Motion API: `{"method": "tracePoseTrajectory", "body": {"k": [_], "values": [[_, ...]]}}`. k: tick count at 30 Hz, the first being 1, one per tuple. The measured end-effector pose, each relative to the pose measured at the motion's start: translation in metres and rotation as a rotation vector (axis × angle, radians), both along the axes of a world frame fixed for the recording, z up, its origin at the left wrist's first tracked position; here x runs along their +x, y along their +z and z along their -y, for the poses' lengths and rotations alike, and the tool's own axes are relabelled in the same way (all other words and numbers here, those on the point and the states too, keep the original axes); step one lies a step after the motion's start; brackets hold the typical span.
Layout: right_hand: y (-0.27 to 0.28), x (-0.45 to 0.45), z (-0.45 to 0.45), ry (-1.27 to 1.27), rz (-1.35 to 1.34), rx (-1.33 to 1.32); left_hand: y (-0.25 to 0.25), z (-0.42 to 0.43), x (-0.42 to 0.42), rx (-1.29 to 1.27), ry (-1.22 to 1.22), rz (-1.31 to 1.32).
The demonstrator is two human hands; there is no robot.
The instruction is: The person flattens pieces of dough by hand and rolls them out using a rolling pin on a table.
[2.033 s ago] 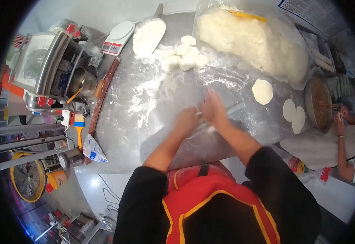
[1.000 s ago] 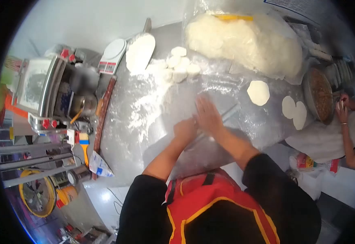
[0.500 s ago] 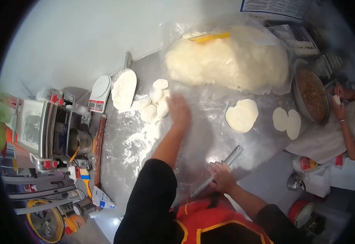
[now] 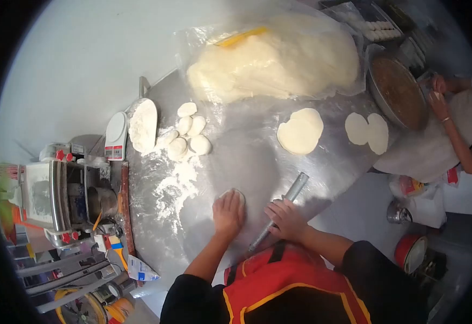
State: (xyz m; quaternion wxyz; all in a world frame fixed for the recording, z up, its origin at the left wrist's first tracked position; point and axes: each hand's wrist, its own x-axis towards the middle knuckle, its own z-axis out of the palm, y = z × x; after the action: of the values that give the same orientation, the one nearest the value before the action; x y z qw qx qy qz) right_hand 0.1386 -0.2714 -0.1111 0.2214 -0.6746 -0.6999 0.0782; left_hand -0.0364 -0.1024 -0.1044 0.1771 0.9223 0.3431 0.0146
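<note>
A white scale (image 4: 116,130) sits left of centre, above a long reddish rod (image 4: 125,202). A yellow-rimmed fan (image 4: 83,310) shows lower left, a red container (image 4: 412,253) lower right, a co-worker (image 4: 465,153) far right.

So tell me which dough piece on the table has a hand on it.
The piece under the left hand, nearest the red apron; no hand touches the others.

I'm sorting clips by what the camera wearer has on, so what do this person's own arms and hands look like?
The left hand and right hand are bare, with no gloves, watch or bracelet visible. Plain black sleeves cover the upper arms and leave the forearms uncovered. Nail details are too small to tell.
</note>
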Motion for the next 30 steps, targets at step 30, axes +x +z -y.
{"method": "tracePoseTrajectory", "body": {"k": [30], "values": [[0.027, 0.001, -0.041, 0.091, 0.019, -0.270, 0.005, 0.034, -0.027, -0.014, 0.444, 0.233]]}}
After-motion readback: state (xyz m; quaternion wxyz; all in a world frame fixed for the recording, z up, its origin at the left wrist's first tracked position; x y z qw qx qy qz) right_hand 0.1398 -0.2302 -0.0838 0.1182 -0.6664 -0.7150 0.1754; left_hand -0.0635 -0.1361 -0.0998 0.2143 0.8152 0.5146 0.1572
